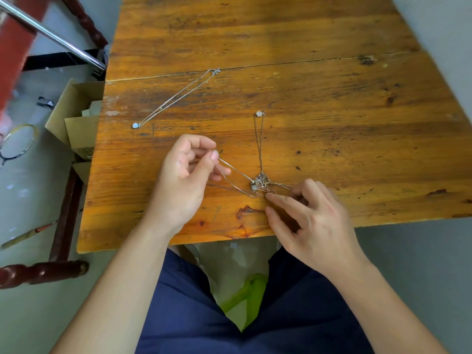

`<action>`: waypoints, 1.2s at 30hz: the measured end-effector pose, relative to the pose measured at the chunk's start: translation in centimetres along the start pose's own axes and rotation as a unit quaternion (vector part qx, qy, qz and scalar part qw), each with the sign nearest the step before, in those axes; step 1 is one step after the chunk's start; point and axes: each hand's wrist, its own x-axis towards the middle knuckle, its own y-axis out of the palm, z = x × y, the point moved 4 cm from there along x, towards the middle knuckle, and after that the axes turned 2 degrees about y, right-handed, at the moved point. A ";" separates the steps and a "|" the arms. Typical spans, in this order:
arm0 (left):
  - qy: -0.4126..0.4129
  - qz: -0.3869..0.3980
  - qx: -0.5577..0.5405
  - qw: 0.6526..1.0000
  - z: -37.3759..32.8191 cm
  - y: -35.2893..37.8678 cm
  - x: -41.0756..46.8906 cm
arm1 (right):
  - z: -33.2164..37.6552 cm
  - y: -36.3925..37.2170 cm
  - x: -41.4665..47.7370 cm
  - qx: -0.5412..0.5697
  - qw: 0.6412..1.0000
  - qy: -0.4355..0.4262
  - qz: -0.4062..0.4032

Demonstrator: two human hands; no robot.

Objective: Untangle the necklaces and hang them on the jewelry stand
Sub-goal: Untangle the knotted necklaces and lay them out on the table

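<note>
A knot of thin tangled necklaces (261, 180) lies on the wooden table (281, 60) near its front edge. My left hand (186, 180) pinches a silver chain (235, 171) between thumb and forefinger and holds it taut from the knot. My right hand (309, 221) has curled fingers on the rose-gold chains (278, 191) just right of the knot. One chain with a pale flower pendant (259, 113) runs straight back from the knot. A separate silver necklace (178, 98) with a round pale pendant lies stretched out, free, at the left. No jewelry stand is in view.
An open cardboard box (74, 118) stands on the floor against the table's left side. A dark red wooden chair (43, 272) and a metal tube (53, 34) are at the left. A green and clear plastic bag (240, 290) lies between my knees.
</note>
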 end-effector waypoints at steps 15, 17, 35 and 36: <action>-0.022 -0.044 0.096 0.994 1.1 -1.0 1.2 | -0.8 -0.6 -0.2 -0.025 0.999 0.013 -0.022; -0.013 -0.046 0.108 0.993 1.1 -0.9 1.2 | -0.2 -0.4 0.2 -0.015 0.999 0.017 -0.029; -0.012 -0.098 0.074 0.992 1.0 -1.5 1.4 | -0.7 -0.1 1.7 -0.062 0.995 -0.007 0.084; -0.015 -0.102 0.074 0.992 1.1 -1.6 1.4 | -0.8 -0.3 1.6 -0.054 0.995 0.001 0.084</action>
